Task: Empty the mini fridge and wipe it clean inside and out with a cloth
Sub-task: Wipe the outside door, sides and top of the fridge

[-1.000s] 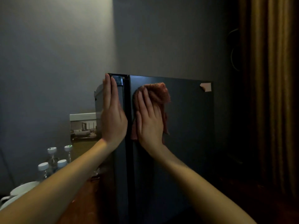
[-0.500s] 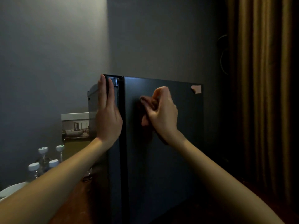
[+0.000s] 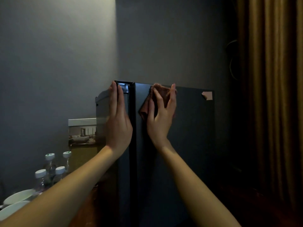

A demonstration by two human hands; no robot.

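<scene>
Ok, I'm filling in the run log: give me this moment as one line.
phase: wiping outside | left hand: flat against fridge corner | right hand: presses cloth on fridge panel, near top

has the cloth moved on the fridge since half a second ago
Yes, up: the cloth under the right hand now reaches the mini fridge top edge, higher than the tape scrap.
</scene>
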